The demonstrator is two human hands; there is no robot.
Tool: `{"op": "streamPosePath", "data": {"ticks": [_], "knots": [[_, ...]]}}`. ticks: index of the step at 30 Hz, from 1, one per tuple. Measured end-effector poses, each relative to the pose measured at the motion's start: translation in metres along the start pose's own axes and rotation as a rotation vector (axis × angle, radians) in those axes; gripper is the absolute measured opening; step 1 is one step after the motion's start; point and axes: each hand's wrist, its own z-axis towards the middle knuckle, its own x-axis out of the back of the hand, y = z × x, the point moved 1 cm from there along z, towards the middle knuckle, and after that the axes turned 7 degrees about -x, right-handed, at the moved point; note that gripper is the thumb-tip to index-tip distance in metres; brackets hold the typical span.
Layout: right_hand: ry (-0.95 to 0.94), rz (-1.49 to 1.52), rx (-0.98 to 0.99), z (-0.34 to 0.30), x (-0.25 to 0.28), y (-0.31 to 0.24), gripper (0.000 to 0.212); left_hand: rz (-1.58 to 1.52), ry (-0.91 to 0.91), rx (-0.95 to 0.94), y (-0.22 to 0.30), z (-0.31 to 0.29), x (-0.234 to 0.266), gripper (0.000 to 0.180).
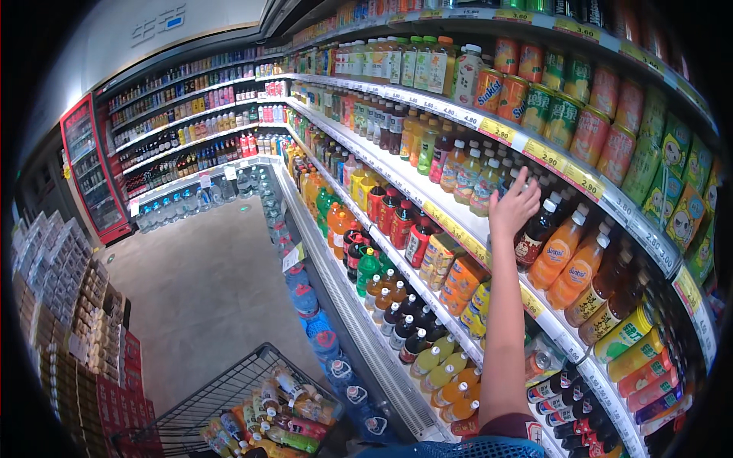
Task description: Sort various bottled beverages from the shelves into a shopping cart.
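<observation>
My right hand (515, 204) reaches up onto a middle shelf of drinks, its fingers stretched apart and nothing visible in its grip. Just left of it stand clear bottles with colourful labels and pale caps (484, 187). To its right is a dark bottle with a white cap (537, 233), followed by orange soda bottles (557, 250). The hand partly covers bottles behind it, and I cannot tell whether the fingertips touch one. My left hand is out of view.
A wire shopping cart (200, 388) stands at lower left, loaded with bottled drinks (271, 416). Large water bottles (324, 341) line the floor along the shelving. Stacked cartons (57, 267) flank the aisle's left side. A red glass-door fridge (93, 172) stands far left.
</observation>
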Motion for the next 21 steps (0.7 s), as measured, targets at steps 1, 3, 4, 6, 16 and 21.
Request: {"op": "streamPosePath", "data": {"ticks": [1,3,4,6,16,21], "knots": [[0.007,-0.002,-0.002,0.004,0.0,0.003,0.074,-0.006,-0.021,-0.009,0.004,0.005,-0.003,0.028],[-0.239,-0.188,-0.021,0.01,-0.007,0.012,0.076,-0.015,-0.062,-0.024,0.013,0.013,-0.007,0.029],[-0.2,-0.111,0.05,0.01,-0.007,0.013,0.077,-0.019,-0.082,-0.03,0.018,0.016,-0.008,0.029],[-0.194,0.012,0.131,-0.003,-0.004,0.01,0.077,-0.025,-0.109,-0.036,0.027,0.018,-0.01,0.03],[-0.138,0.849,-0.588,-0.042,0.03,-0.009,0.071,-0.097,-0.225,-0.078,0.097,0.033,-0.026,0.037],[-0.498,1.809,-0.84,-0.078,0.095,-0.062,0.037,-0.102,-0.233,-0.063,0.145,0.019,-0.012,0.04]]}}
